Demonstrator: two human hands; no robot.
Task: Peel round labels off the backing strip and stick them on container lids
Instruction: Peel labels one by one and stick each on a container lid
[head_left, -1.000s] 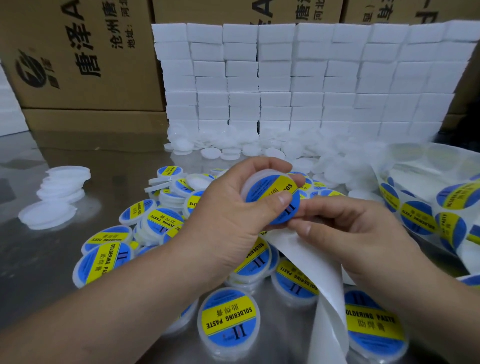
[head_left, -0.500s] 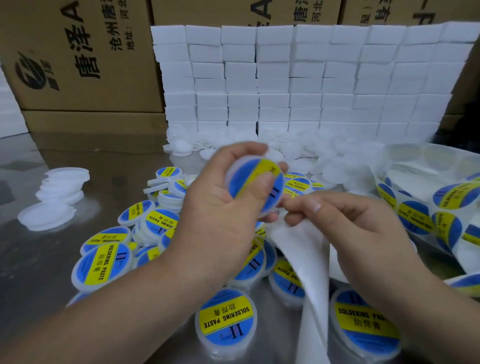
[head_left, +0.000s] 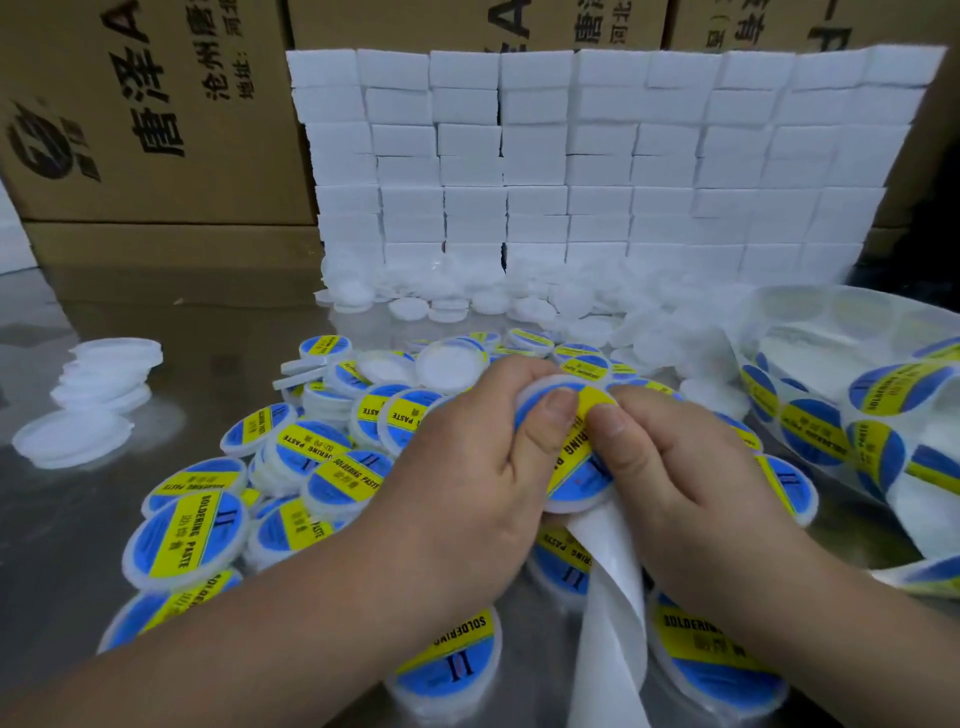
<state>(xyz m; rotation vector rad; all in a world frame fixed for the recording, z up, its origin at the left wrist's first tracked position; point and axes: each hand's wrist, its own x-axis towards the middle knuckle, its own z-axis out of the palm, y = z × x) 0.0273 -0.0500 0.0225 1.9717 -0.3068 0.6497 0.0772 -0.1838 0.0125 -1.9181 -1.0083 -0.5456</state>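
My left hand (head_left: 467, 478) grips a white round lid (head_left: 571, 457) that carries a blue and yellow "SOLDERING PASTE" label, its thumb pressed on the label's upper left. My right hand (head_left: 670, 467) holds the same lid from the right, thumb pressing on the yellow band. A bare white backing strip (head_left: 608, 613) hangs down from under my right hand. More labels sit on the strip (head_left: 852, 431) coiled at the right.
Several labelled lids (head_left: 311, 467) lie heaped on the steel table (head_left: 62, 519) around and under my hands. Unlabelled white lids (head_left: 98, 395) are stacked at left and scattered at the back (head_left: 467, 306). A wall of white boxes (head_left: 597, 156) and cardboard cartons (head_left: 156, 114) stand behind.
Both hands have come down closer to the pile with the lid. My right thumb has moved onto the label, now pressing beside my left thumb.
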